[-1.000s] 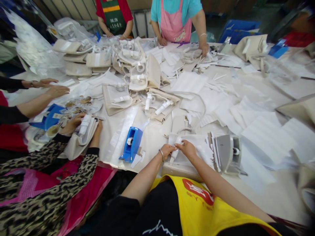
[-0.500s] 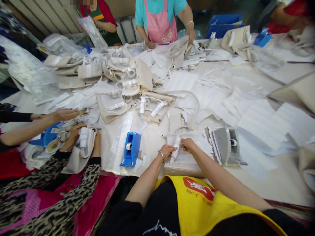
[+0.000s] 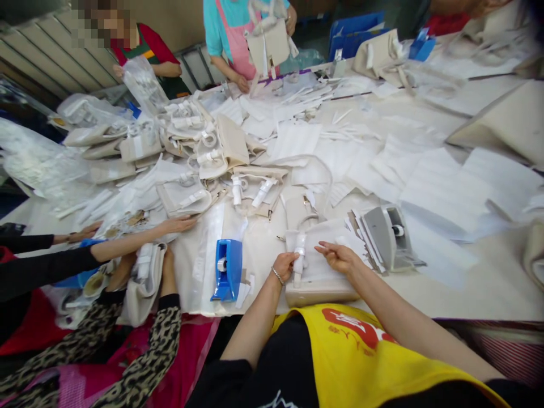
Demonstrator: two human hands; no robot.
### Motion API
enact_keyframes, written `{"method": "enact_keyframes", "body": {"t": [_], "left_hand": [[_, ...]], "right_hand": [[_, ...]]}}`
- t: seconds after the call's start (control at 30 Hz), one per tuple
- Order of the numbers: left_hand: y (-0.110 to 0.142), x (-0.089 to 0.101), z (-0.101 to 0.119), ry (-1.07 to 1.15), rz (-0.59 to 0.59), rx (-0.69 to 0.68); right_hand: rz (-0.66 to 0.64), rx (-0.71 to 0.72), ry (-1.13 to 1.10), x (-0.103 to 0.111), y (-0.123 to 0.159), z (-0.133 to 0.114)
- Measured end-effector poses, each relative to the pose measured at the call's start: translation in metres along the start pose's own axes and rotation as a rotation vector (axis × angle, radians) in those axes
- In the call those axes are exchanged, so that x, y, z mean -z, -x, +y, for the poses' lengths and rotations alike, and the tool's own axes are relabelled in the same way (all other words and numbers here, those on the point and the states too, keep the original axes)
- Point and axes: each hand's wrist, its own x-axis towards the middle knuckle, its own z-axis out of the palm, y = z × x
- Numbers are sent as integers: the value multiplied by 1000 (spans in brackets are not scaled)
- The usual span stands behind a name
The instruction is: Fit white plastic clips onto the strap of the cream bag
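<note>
One long worktop (image 3: 459,294) fills the view, covered in white sheets of paper (image 3: 442,192) and many beige handbags. Several such bags, with their handles wrapped in white, lie heaped at the far left (image 3: 187,141). Directly before the person, at the near edge, lies a beige handbag (image 3: 318,292) partly covered with white wrapping; its wrapped handle (image 3: 300,249) stands over the bag's left part.

Just right of this bag sits a grey tape dispenser (image 3: 389,238), with strips of white paper fanned against its left side. To the bag's left, apart from it, stands a blue tape dispenser (image 3: 227,269) with loose white scraps beside it.

The left hand (image 3: 284,265) is closed around the lower part of the wrapped handle, fingers pinching it. The right hand (image 3: 340,258) lies just right of the handle, over the white wrapping, fingers loosely spread and holding nothing that can be seen; whether it touches the wrapping cannot be told.

At the left edge, other persons' arms reach onto the worktop: one hand (image 3: 178,224) rests flat on a white sheet, and a patterned sleeve (image 3: 161,340) lies beside another beige bag (image 3: 144,283). At the far side a person in a pink apron (image 3: 238,39) holds a bag up.
</note>
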Motion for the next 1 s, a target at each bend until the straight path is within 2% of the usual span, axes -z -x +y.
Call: {"method": "enact_keyframes", "body": {"t": [0.13,0.2,0.27,0.47,0.53,0.7,0.9,1.0], "left_hand": [[0,0,1,37,22,7],[-1,0,1,58,24,14],[-1,0,1,76,26,18],[0,0,0,86,21,16],[0,1,-1,73,16,14],[0,2,-3,80,12,3],[3,3,-2,128,9,18],[3,3,-3,161,6,12]], "right_hand": [[-10,444,687,-6,6,10],[11,524,906,-8,2,16],[13,506,988,-8,-6,20],[-19,390,865,1,-25,26],[-12,380,906,2,-28,26],[75,436,1207,-5,-41,31],[119,486,1336,-22,-51,38],[200,517,1368,-25,-50,43]]}}
